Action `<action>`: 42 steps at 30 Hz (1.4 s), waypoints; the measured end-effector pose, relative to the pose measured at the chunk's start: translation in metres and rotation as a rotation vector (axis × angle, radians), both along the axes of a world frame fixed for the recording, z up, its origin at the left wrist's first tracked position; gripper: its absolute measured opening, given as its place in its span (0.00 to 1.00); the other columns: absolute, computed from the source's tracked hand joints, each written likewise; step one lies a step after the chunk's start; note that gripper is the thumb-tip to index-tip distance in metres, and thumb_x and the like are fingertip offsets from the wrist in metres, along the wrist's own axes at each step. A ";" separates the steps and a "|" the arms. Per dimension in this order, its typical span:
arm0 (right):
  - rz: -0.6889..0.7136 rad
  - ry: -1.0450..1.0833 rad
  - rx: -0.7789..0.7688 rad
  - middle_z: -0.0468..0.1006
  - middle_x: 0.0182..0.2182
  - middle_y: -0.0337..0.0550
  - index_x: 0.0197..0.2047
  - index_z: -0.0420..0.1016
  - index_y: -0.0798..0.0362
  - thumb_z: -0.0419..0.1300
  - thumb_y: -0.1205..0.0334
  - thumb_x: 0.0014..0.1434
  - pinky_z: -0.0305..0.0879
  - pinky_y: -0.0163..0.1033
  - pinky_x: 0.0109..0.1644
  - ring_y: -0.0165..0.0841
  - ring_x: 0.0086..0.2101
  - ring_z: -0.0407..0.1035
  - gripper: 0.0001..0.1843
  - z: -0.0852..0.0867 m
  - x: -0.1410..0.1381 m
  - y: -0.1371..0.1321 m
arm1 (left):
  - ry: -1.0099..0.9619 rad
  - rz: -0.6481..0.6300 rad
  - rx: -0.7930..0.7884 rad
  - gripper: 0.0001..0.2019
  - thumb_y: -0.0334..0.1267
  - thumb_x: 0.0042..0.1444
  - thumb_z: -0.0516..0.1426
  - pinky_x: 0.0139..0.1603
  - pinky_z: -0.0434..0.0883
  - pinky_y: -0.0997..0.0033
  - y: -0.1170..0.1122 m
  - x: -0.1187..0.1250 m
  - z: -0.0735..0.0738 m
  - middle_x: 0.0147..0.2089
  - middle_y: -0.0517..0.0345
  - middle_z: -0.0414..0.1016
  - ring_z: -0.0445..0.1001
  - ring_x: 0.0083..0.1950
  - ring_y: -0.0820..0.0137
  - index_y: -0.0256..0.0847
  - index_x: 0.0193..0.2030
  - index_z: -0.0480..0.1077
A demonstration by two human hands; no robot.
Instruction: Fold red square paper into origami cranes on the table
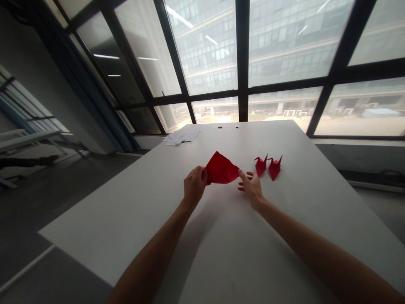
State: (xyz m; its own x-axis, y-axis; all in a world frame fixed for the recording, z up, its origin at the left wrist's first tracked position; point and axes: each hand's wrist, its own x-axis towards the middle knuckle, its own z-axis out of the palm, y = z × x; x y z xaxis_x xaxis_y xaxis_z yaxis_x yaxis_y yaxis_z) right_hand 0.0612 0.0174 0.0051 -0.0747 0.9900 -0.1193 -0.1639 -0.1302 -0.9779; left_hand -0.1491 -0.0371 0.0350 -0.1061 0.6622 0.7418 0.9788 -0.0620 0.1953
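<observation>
Red paper (220, 169) — in left fingers (199, 172)

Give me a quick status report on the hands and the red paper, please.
Left hand gripping red paper by its left end. Right hand open at its right corner. Two red cranes close by right hand.

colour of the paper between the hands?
The paper is red; it shows best in the head view.

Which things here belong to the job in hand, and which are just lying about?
In the job:
red paper, gripped by the left hand
right hand, thumb at the paper's corner
white table, beneath

Lying about:
two red paper cranes, near the right hand, apparently unheld, possibly related
white papers, far left
</observation>
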 end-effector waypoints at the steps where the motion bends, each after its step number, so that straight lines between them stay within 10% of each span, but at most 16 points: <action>1: 0.059 0.046 -0.080 0.77 0.42 0.54 0.52 0.67 0.56 0.65 0.44 0.53 0.75 0.39 0.29 0.38 0.33 0.75 0.31 0.002 -0.001 -0.001 | -0.001 -0.004 0.007 0.07 0.38 0.67 0.52 0.34 0.65 0.72 0.000 0.000 -0.001 0.35 0.56 0.77 0.74 0.34 0.68 0.41 0.37 0.68; 5: 0.162 0.162 -0.219 0.79 0.30 0.49 0.44 0.69 0.57 0.69 0.58 0.50 0.74 0.37 0.29 0.36 0.28 0.76 0.21 0.004 -0.003 0.000 | 0.010 -0.049 0.021 0.08 0.38 0.67 0.52 0.37 0.67 0.71 -0.002 0.003 -0.003 0.37 0.54 0.78 0.76 0.37 0.67 0.41 0.36 0.68; 9: 0.024 0.180 -0.091 0.76 0.26 0.37 0.53 0.66 0.54 0.68 0.70 0.44 0.73 0.34 0.31 0.31 0.26 0.74 0.32 -0.003 0.004 0.012 | -0.132 -0.085 -0.041 0.09 0.40 0.66 0.52 0.35 0.67 0.72 -0.002 0.006 -0.003 0.34 0.56 0.78 0.75 0.34 0.68 0.41 0.37 0.69; 14: -0.083 0.050 0.282 0.71 0.21 0.30 0.64 0.59 0.57 0.67 0.62 0.45 0.67 0.35 0.27 0.30 0.23 0.67 0.44 -0.010 0.020 0.032 | -0.694 -0.140 -0.154 0.13 0.49 0.62 0.56 0.28 0.68 0.74 0.008 -0.003 -0.008 0.29 0.58 0.75 0.75 0.29 0.69 0.40 0.38 0.67; 19: 0.011 0.044 0.323 0.72 0.24 0.33 0.62 0.62 0.61 0.67 0.55 0.46 0.70 0.39 0.30 0.31 0.24 0.68 0.42 -0.019 0.019 0.038 | -0.803 -0.155 -0.257 0.12 0.43 0.63 0.53 0.27 0.73 0.71 0.021 -0.016 -0.021 0.25 0.59 0.75 0.74 0.23 0.70 0.36 0.45 0.66; 26: 0.020 -0.054 0.294 0.72 0.21 0.33 0.61 0.63 0.61 0.64 0.60 0.46 0.66 0.34 0.24 0.31 0.22 0.67 0.38 -0.023 0.015 0.032 | -0.646 -0.119 -0.201 0.11 0.37 0.57 0.60 0.39 0.75 0.65 0.011 -0.023 -0.011 0.39 0.52 0.75 0.76 0.36 0.67 0.38 0.46 0.70; 33: 0.015 -0.077 0.287 0.73 0.22 0.33 0.61 0.63 0.60 0.63 0.61 0.46 0.66 0.35 0.25 0.31 0.21 0.67 0.38 -0.022 0.017 0.032 | -0.130 -0.650 -0.524 0.15 0.43 0.54 0.66 0.49 0.72 0.63 -0.006 0.001 0.005 0.44 0.51 0.77 0.74 0.47 0.62 0.45 0.47 0.77; 42: -0.011 0.036 0.148 0.74 0.23 0.35 0.57 0.66 0.58 0.66 0.62 0.44 0.69 0.36 0.26 0.32 0.22 0.70 0.35 -0.023 0.019 0.043 | 0.030 -0.593 -0.338 0.09 0.40 0.65 0.56 0.52 0.70 0.60 -0.014 0.009 0.011 0.41 0.51 0.76 0.73 0.46 0.63 0.43 0.38 0.76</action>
